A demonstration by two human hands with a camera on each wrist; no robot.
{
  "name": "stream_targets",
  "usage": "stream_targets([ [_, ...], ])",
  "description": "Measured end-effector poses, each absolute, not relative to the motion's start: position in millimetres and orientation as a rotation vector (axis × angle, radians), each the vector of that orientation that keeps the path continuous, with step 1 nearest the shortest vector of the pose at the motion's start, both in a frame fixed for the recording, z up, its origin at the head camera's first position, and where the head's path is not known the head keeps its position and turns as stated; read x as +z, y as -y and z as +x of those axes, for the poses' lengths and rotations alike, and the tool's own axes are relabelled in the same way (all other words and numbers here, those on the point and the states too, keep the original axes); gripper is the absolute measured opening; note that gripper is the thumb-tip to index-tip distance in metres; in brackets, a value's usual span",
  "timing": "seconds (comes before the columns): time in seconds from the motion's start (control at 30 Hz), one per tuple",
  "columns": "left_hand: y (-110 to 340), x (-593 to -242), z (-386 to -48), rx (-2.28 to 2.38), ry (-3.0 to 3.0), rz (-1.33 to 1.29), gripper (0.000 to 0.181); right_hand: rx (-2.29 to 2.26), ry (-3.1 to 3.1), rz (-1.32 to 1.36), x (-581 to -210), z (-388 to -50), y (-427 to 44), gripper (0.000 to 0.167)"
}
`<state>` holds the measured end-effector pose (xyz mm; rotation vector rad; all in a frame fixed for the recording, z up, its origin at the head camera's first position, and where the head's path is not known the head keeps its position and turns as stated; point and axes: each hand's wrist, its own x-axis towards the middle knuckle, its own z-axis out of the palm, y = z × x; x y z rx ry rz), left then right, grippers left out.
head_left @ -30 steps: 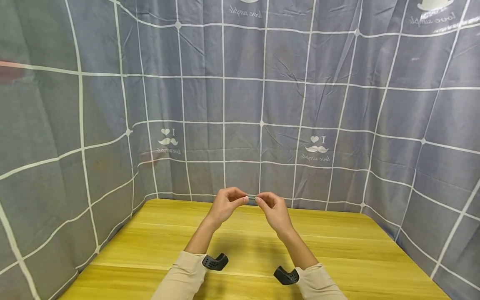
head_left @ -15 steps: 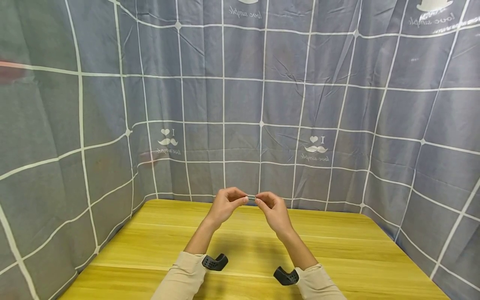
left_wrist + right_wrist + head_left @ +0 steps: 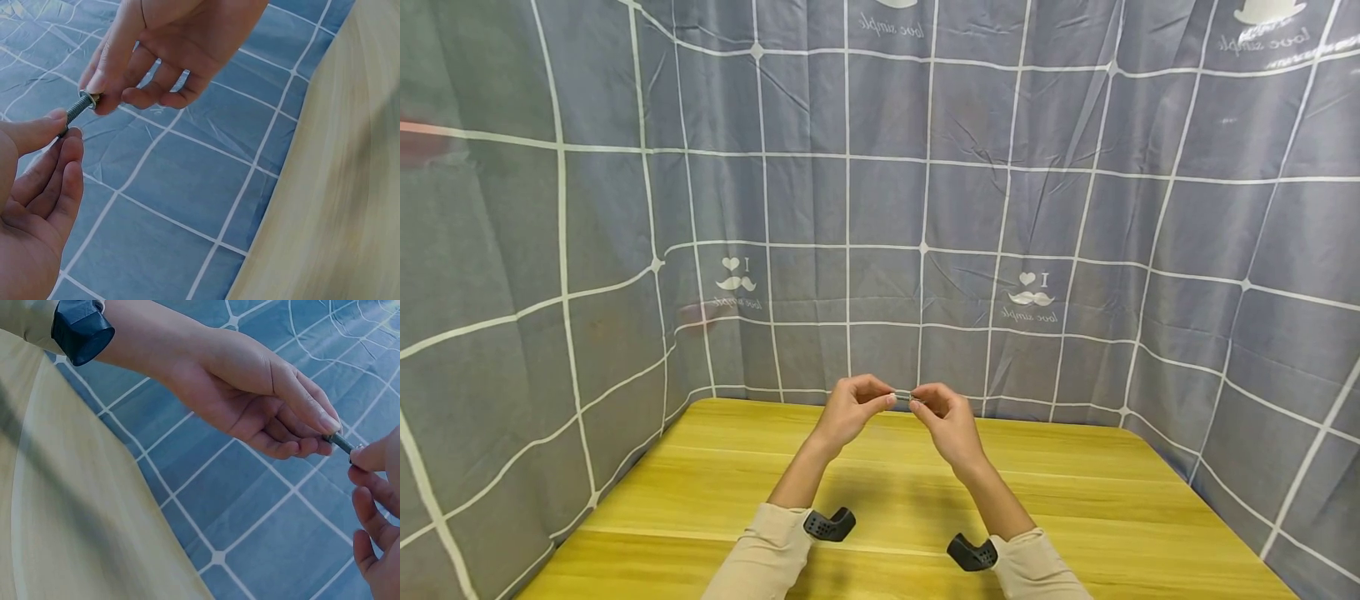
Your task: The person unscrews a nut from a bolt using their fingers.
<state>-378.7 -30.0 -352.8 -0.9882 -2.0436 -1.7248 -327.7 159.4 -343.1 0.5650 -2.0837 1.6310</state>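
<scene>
A metal bolt (image 3: pixel 902 395) is held level between my two hands, above the far edge of the table. My left hand (image 3: pixel 847 412) pinches one end of it between thumb and fingertips. At the other end, my right hand (image 3: pixel 952 423) pinches with thumb and index finger. The left wrist view shows the threaded shank (image 3: pixel 76 110) and a ring-shaped metal piece (image 3: pixel 92 98), a nut or a washer, around it at the right fingertips. In the right wrist view the bolt (image 3: pixel 342 444) spans the short gap between the hands. Both its ends are partly hidden by fingers.
A yellow wood-grain table (image 3: pixel 1037 475) lies below the hands. Grey curtains (image 3: pixel 880 208) with white grid lines enclose it at the back and sides. Each wrist wears a black camera mount, one on the left (image 3: pixel 831 525) and one on the right (image 3: pixel 972 552).
The right fingertips have shifted slightly at their end of the bolt, and a bit more metal shows there. The left hand and both arms stay in place.
</scene>
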Motion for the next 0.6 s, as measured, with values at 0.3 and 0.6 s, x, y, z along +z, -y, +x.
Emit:
stream_targets([
  [0.3,31.3,-339.8,-360.8,-1.728,2.029,-1.016,0.014,1.649,2.080,0.534,-342.6,-328.5,-159.8,0.018],
  [0.6,32.1,-338.3,-359.6,-1.735,2.035,-1.004,0.015,1.672,2.056,0.561,-342.4,-328.8,-159.3,0.018],
])
